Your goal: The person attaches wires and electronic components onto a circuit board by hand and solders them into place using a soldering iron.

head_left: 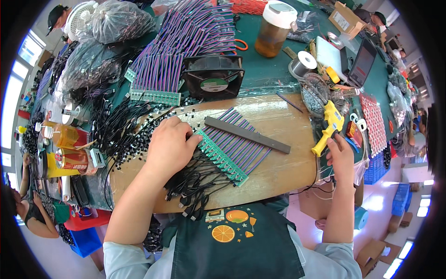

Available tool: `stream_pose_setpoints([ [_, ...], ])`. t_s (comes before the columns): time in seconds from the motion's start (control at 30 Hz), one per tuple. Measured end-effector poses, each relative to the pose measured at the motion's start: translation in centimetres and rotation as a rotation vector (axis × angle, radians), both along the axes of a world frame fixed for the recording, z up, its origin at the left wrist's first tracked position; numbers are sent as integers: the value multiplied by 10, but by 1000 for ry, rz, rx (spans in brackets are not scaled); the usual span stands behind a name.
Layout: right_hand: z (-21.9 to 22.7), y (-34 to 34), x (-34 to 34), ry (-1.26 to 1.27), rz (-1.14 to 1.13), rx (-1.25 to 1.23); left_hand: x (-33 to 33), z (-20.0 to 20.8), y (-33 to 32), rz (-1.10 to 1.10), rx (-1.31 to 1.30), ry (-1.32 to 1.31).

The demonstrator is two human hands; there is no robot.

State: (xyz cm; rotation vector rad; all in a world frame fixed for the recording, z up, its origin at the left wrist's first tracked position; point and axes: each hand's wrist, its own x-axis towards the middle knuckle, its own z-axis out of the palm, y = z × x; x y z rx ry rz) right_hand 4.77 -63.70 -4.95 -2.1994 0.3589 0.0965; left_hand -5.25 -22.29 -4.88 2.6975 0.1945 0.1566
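My left hand (171,143) is closed at the upper left end of a green circuit board strip (223,158), its thumb against the end. Striped purple and black wires (248,153) run from the strip to the right. Across them lies a dark grey bar (247,135). Black cables with small plugs (193,186) spread below the strip. At the right, my right hand (341,156) has curled fingers on the lower part of a yellow gun-shaped tool (331,122). The tool's upper end is near a metal mesh-like holder (313,95); some fingers are hidden.
A black fan (213,76) stands behind the brown work board (292,169). More wired strips (155,96) are piled at the far left. A wire spool (304,63) and a lidded jug (274,30) stand far right. Cans and a bottle (62,135) sit left.
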Motion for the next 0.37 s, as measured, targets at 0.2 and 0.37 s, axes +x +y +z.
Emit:
stream_pose_setpoints([
  [0.2, 3, 17, -20, -459, 136, -328, 13, -2, -3, 27, -18, 105],
  [0.37, 12, 76, -33, -698, 660, -524, 26, 7, -7, 39, -51, 227],
])
